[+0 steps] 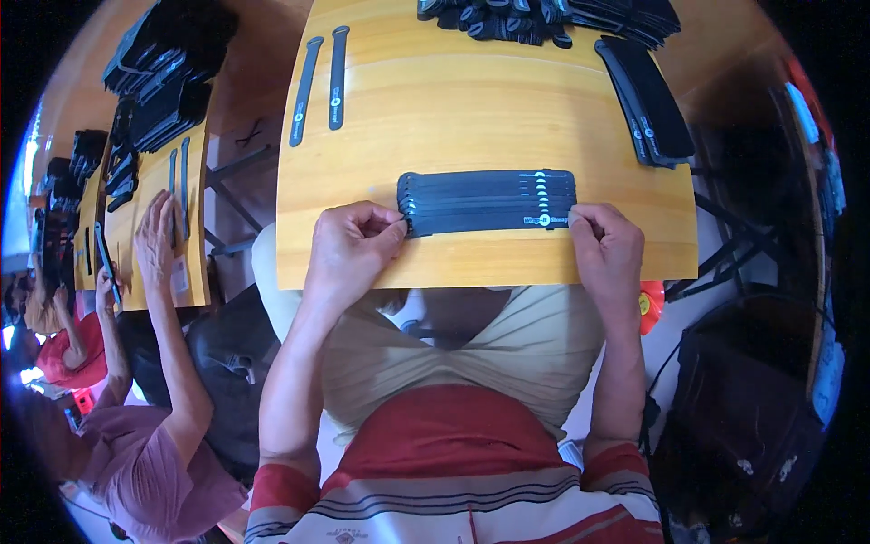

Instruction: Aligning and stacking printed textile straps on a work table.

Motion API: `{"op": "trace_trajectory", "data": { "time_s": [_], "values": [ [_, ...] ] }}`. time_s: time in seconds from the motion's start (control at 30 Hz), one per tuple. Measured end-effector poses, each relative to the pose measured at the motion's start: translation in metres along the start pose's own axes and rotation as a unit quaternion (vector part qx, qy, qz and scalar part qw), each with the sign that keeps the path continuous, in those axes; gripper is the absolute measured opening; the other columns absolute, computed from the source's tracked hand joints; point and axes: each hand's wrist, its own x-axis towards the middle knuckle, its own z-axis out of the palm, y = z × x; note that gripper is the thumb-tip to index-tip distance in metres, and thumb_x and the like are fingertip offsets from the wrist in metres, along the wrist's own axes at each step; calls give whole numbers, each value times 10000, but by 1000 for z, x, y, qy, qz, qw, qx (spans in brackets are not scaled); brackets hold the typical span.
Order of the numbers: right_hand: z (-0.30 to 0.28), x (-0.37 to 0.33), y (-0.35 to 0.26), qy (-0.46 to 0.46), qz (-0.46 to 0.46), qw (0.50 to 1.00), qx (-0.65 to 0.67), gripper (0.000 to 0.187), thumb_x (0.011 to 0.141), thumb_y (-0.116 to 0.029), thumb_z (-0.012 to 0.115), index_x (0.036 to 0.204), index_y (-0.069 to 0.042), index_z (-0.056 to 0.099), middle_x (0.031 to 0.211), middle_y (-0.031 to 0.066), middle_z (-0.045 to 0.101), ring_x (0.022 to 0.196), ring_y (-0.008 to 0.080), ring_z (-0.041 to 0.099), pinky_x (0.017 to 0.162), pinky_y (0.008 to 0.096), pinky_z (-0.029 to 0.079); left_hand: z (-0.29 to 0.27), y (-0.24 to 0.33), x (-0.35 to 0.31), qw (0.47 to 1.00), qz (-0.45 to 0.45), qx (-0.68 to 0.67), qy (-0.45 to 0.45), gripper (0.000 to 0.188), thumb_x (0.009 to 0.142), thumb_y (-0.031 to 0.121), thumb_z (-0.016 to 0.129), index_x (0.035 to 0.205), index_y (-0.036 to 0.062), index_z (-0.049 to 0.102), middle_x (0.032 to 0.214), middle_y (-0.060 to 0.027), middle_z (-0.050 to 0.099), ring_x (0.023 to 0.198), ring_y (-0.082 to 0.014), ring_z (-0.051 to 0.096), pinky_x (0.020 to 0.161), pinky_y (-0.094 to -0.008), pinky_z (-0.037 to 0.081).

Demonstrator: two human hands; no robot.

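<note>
In front of me on the wooden table lies a fanned row of several black straps (485, 195), overlapped lengthwise so that their printed ends line up at the right. My left hand (355, 249) pinches the rounded left end of the strap nearest me. At the other end, my right hand (607, 249) grips that same strap between thumb and forefinger, near its white print. The strap lies flat against the row, and both wrists come over the table's front edge.
Two single straps (337, 82) lie at the far left of the table (453, 127). A fanned stack of straps (645, 104) is at the right, with a heap (507, 20) at the back. To my left, a co-worker's hand (156, 240) rests at another table with straps.
</note>
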Motion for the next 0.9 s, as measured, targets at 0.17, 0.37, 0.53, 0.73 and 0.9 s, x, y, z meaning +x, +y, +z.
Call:
{"op": "trace_trajectory", "data": {
  "time_s": [0.17, 0.37, 0.53, 0.73, 0.9],
  "values": [
    [1, -1, -1, -6, 47, 999, 24, 118, 901, -48, 679, 949, 48, 726, 854, 175, 723, 705, 221, 705, 675, 336, 546, -1, 3, 0, 1000, -8, -9, -1, 95, 902, 34, 734, 930, -56, 734, 718, -33, 698, 628, -63, 621, 576, -231, 492],
    [1, 0, 1, -7, 37, 999, 3, 112, 887, -54, 689, 939, 35, 733, 828, 163, 720, 687, 212, 696, 657, 326, 538, -2, -2, 2, 1000, 0, 4, -7, 79, 896, 29, 743, 893, -48, 727, 702, -48, 695, 608, -73, 622, 569, -242, 491],
    [2, -1, 2, -1, 45, 999, 17, 113, 884, -54, 693, 939, 37, 732, 816, 151, 714, 674, 194, 682, 651, 317, 528, -3, -7, 4, 1000, 16, 17, -4, 81, 891, 37, 753, 877, -38, 725, 692, -45, 690, 603, -76, 620, 565, -246, 485],
    [1, 0, 1, -8, 41, 999, 11, 110, 882, -54, 698, 939, 32, 735, 793, 134, 701, 659, 177, 658, 639, 311, 517, -3, -9, 4, 1000, 17, 3, -5, 89, 892, 46, 759, 878, -33, 720, 693, -40, 685, 603, -75, 615, 566, -247, 483],
    [1, 0, 2, -7, 41, 999, 4, 104, 885, -53, 697, 939, 26, 737, 794, 129, 698, 658, 173, 654, 637, 313, 518, -4, -8, 3, 999, 26, 7, -28, 77, 948, 38, 734, 929, -17, 684, 728, -20, 676, 603, -61, 606, 549, -214, 503]
  ]
}}
